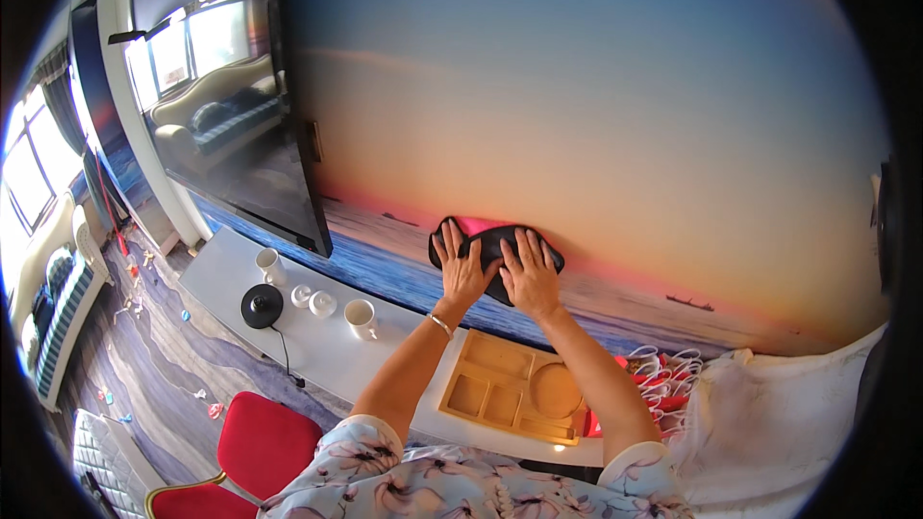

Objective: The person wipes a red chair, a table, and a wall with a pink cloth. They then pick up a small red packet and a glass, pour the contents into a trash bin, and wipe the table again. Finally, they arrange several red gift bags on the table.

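Note:
A black and pink cloth item [492,239], soft and folded, lies against the wall mural [606,158] above the long white counter. Both of my palms rest on it. My left hand [461,264] is on its left part, fingers pointing up the wall, a bracelet at the wrist. My right hand [531,275] is spread over its right part, the thumbs of the two hands close together. Whether any fingers grip the cloth cannot be told. Below my hands, a yellow compartment tray [497,393] sits on the counter.
On the white counter [317,353] stand two white mugs [270,267], small white round items [321,304] and a black corded base [262,305]. A television [238,108] juts from the wall. Red bags [670,404] lie right; a red chair [267,440] stands below left.

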Demonstrator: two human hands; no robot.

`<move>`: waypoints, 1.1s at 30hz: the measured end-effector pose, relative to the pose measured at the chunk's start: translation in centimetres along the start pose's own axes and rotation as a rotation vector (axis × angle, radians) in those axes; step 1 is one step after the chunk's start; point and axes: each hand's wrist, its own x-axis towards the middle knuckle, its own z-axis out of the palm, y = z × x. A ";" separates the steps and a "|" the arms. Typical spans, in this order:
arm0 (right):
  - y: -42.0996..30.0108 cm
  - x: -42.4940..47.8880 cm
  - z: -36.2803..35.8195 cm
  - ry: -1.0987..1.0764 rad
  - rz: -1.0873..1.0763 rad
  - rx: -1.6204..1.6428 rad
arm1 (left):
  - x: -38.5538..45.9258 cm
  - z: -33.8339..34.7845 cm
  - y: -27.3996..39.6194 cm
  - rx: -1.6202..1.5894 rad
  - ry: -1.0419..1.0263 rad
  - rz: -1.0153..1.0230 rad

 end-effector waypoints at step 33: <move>-10.5 14.2 4.1 -0.101 -0.374 0.038 | 0.2 -0.8 -13.5 -0.121 0.317 -0.431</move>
